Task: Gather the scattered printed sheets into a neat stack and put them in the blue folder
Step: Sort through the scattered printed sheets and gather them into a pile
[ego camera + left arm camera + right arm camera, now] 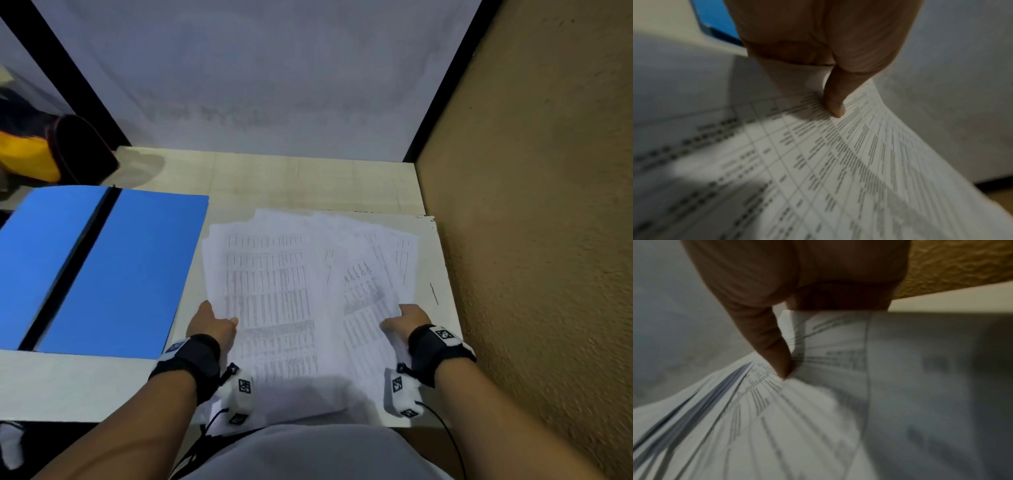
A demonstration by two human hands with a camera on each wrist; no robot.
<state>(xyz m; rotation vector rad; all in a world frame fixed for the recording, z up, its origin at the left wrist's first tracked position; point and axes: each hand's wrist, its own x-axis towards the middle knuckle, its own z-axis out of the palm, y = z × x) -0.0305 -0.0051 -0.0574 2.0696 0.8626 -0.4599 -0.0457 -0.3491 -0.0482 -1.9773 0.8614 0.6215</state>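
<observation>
Several printed sheets (274, 291) with tables of text lie fanned and overlapping on the white desk (85, 383), right of the open blue folder (113, 270). My left hand (212, 323) pinches the left edge of the pile, thumb on top; in the left wrist view the thumb (835, 104) presses on the printed sheets (838, 170), which curve upward. My right hand (407, 318) pinches the right edge of the pile. Its thumb (777, 353) presses on the bunched sheets (777, 418) in the right wrist view. The other fingers of both hands are hidden under the paper.
A tan textured wall (548, 240) runs close along the desk's right side. A pale panel with black frame bars (267, 75) stands behind. A yellow and dark object (44, 150) sits at the far left beyond the folder. The folder corner (719, 21) shows in the left wrist view.
</observation>
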